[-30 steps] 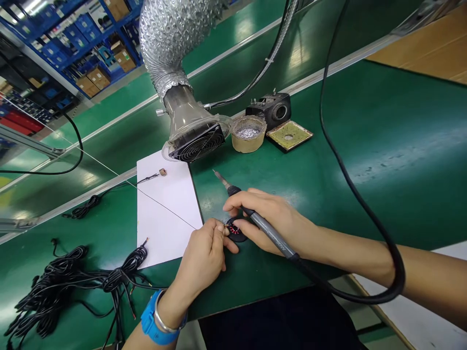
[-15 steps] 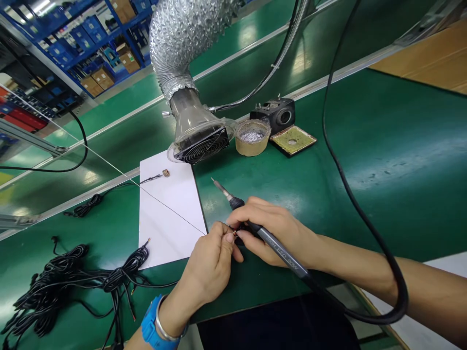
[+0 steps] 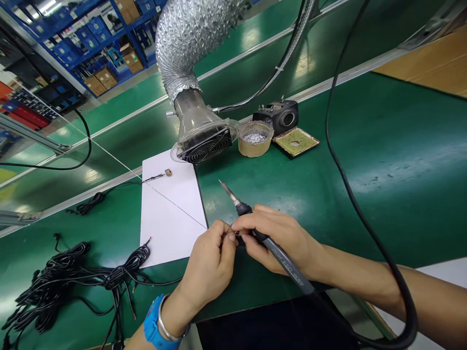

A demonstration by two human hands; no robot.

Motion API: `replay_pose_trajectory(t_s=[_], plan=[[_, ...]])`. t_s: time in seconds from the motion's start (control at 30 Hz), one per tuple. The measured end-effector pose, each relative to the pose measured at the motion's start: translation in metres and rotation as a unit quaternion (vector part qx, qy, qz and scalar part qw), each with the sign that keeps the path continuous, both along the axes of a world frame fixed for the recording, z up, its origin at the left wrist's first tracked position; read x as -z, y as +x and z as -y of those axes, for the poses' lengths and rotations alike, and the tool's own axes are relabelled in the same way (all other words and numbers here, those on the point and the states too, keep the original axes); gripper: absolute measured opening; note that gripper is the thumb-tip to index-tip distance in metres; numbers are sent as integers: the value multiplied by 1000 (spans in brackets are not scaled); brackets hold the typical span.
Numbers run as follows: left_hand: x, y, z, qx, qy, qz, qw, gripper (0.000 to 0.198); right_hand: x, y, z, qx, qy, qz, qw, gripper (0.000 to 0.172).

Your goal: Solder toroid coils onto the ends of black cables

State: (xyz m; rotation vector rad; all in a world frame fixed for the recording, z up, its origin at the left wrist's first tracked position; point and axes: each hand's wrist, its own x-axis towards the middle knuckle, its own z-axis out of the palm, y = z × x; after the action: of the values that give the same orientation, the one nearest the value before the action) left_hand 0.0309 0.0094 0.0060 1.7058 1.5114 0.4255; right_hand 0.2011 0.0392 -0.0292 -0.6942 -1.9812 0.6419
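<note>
My left hand (image 3: 211, 260), with a blue watch and a silver bangle at its wrist, pinches the end of a black cable and a thin solder wire (image 3: 178, 209). My right hand (image 3: 282, 240) is closed around a black soldering iron (image 3: 282, 260), whose tip points up and left over the green bench. Its thumb and index finger meet near my left fingertips at small wires, mostly hidden between the fingers. Left of my hands lies a white sheet (image 3: 171, 218) with a small connector (image 3: 168, 172) on a black lead.
Bundled black cables (image 3: 54, 282) lie at the left. A fume extractor (image 3: 206, 143) hangs over the sheet's back edge. Behind my hands stand a round tub (image 3: 255, 146), a sponge tray (image 3: 296, 142) and a black iron holder (image 3: 277, 116). The iron's cord (image 3: 350, 189) loops at the right.
The soldering iron's tip has shifted slightly right, along with my right hand. My fingertips have moved slightly, and the whole view has shifted a little.
</note>
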Motion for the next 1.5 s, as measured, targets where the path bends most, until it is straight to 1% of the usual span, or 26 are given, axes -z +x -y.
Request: replay_pose_trajectory(t_s=[0.17, 0.37, 0.5, 0.57, 0.63, 0.77, 0.83, 0.9, 0.93, 1.0, 1.07, 1.13, 1.27, 1.33, 1.5], plan=[[2, 0, 3, 3, 4, -32, 999, 17, 0, 1, 2, 15, -41, 8, 999, 23], [6, 1, 7, 18, 67, -73, 995, 13, -3, 2, 4, 29, -36, 6, 999, 26], [9, 3, 7, 3, 89, -74, 993, 13, -4, 1, 6, 23, -62, 12, 998, 27], [10, 4, 8, -8, 85, -65, 994, 14, -4, 0, 7, 18, -76, 13, 997, 29], [9, 4, 8, -19, 51, -37, 998, 15, -3, 0, 7, 16, -72, 11, 997, 28], [7, 0, 7, -41, -70, 55, 995, 18, 4, 3, 7, -20, -26, 15, 999, 25], [6, -2, 5, -37, -135, 113, 984, 16, 8, 7, 6, -52, 19, 40, 998, 22], [8, -3, 2, -40, -190, 180, 964, 14, 11, 11, 5, -73, 63, 74, 993, 22], [9, -2, 1, -49, -208, 210, 954, 14, 12, 13, 4, -75, 76, 89, 990, 22], [13, 1, 0, -81, -215, 250, 941, 17, 10, 17, 3, -49, 81, 94, 991, 24], [16, 5, -1, -116, -198, 259, 938, 19, 7, 21, 3, -5, 68, 66, 995, 26], [19, 10, -1, -143, -177, 254, 940, 21, 2, 26, 4, 43, 50, 16, 998, 28], [22, 15, -1, -159, -149, 239, 946, 20, 1, 41, 14, 115, -29, -76, 990, 41], [23, 16, -1, -161, -143, 226, 950, 19, 3, 48, 20, 117, -71, -99, 986, 39], [22, 17, -2, -164, -138, 207, 955, 18, 11, 56, 28, 105, -142, -128, 976, 23]])
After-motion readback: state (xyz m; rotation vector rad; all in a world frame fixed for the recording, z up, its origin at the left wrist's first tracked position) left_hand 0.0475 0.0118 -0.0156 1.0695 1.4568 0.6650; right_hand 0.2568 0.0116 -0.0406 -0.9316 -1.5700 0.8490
